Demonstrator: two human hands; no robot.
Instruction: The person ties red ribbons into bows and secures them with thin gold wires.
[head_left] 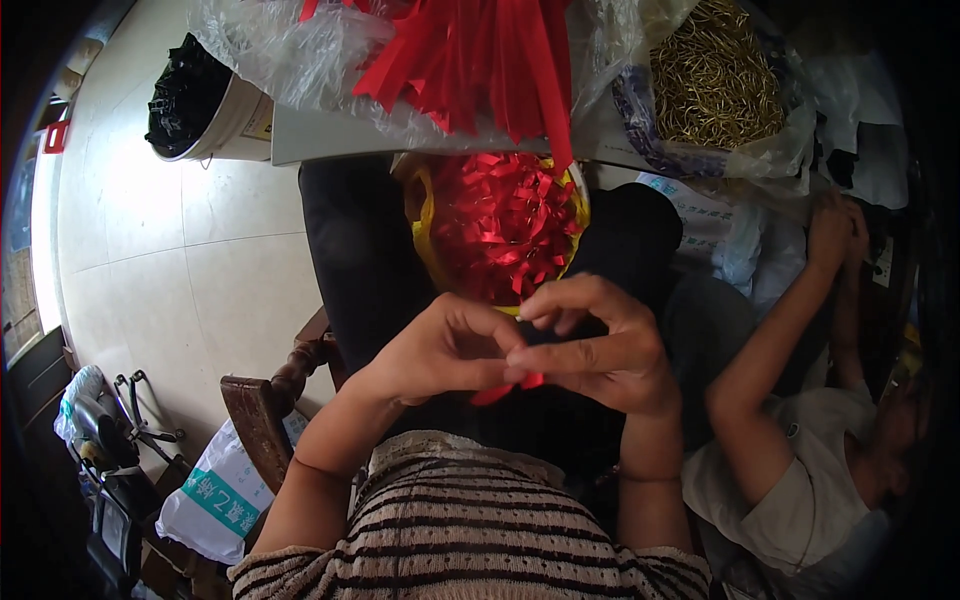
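Note:
My left hand (450, 348) and my right hand (608, 350) meet over my lap, fingertips touching. Between them is a short piece of red ribbon (490, 394); most of it is covered by the fingers. Thumb and fingers of both hands are pinched together on it. Just beyond the hands, between my knees, stands a bucket lined with a yellow bag (424, 232). It is filled with small red ribbon bows (510, 225), some showing thin gold bits.
On the table (330, 138) lie long red ribbon strips (480, 65) hanging over its edge, and a bag of gold wire ties (715, 85). A white bucket (235, 125) holds black material. A co-worker's arm (770, 330) is at right; a wooden armrest (255, 410) at left.

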